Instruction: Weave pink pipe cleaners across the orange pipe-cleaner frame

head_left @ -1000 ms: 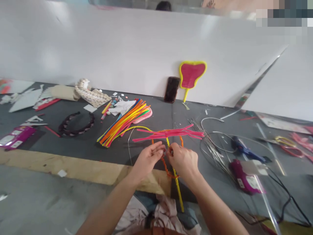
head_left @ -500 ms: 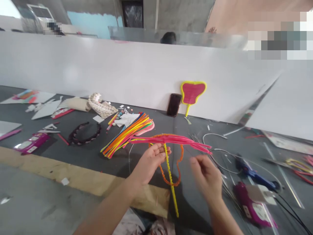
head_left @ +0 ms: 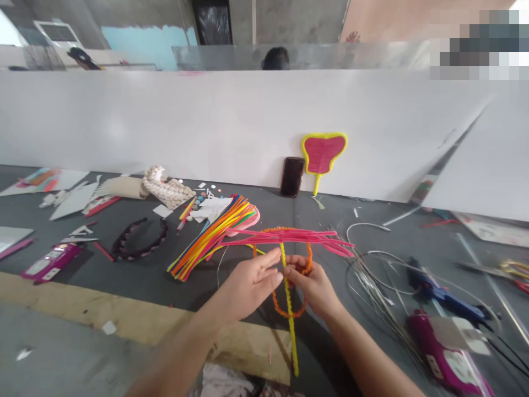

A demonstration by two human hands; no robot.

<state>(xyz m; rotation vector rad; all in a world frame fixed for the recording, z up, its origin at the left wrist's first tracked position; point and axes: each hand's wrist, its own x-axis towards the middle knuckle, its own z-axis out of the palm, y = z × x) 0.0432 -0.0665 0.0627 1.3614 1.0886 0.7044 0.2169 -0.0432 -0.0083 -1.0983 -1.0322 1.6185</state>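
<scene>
Before me is a twisted yellow pipe-cleaner stem [head_left: 292,331], with a wavy orange pipe-cleaner loop [head_left: 276,304] around it. Several pink pipe cleaners [head_left: 318,237] lie crosswise at the stem's top. My right hand [head_left: 312,284] pinches the stem between thumb and fingers, just below the pink strands. On the stem's other side, my left hand [head_left: 256,278] is open, its fingers stretched out and the tips close to the stem. Whether those tips touch it I cannot tell. A multicoloured bundle of pipe cleaners [head_left: 210,237] lies to the left of the work.
Against the white partition [head_left: 206,127] lean a phone [head_left: 291,176] and a pink, yellow-edged fan shape [head_left: 324,154]. Thin wires [head_left: 376,298], a blue glue gun [head_left: 442,292], a purple packet [head_left: 446,353] and scissors [head_left: 487,269] lie right. A braided headband [head_left: 140,240] lies left.
My right hand has moved left and pinched the yellow stem. My left hand's fingers have loosened from the stem and straightened. The view has shifted slightly.
</scene>
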